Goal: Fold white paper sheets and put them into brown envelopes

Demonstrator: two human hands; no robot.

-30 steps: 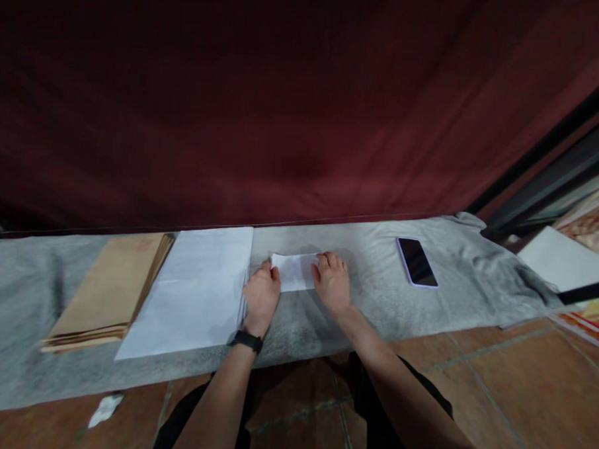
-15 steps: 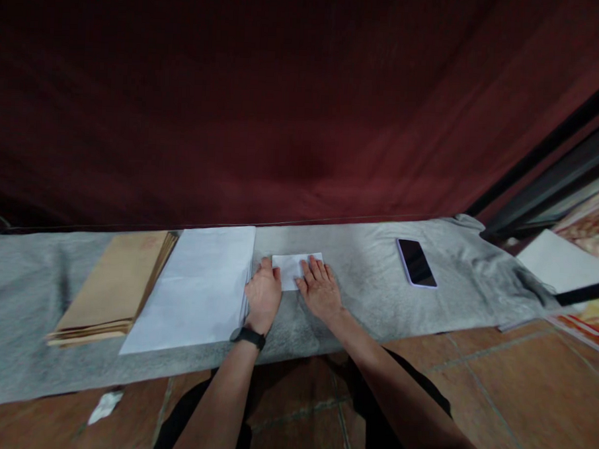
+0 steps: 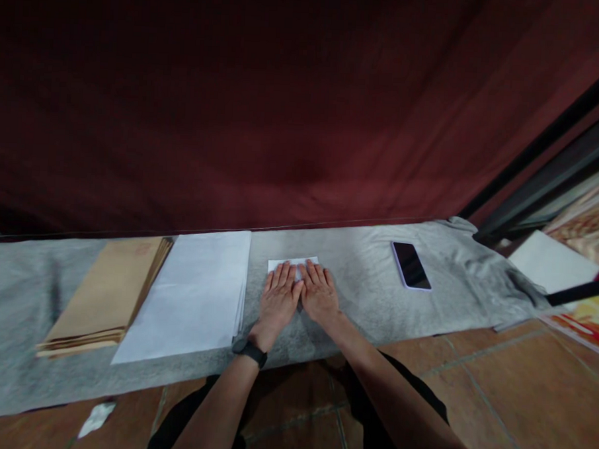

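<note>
A small folded white paper (image 3: 292,262) lies on the grey cloth (image 3: 356,280) in the middle. My left hand (image 3: 277,301) and my right hand (image 3: 319,293) lie flat on it side by side, fingers stretched forward, covering most of it. Only its far edge shows beyond the fingertips. A black band sits on my left wrist. Just left of my left hand lies a stack of white sheets (image 3: 192,292).
A pile of brown envelopes (image 3: 108,294) lies left of the white sheets. A dark phone (image 3: 411,264) rests on the cloth to the right. A white sheet (image 3: 550,263) lies far right. A dark red curtain hangs behind. A paper scrap (image 3: 95,419) lies on the tiled floor.
Both hands have come together on top of the folded paper and flattened out. Before, the left hand held its left end and the right hand pressed its right part.
</note>
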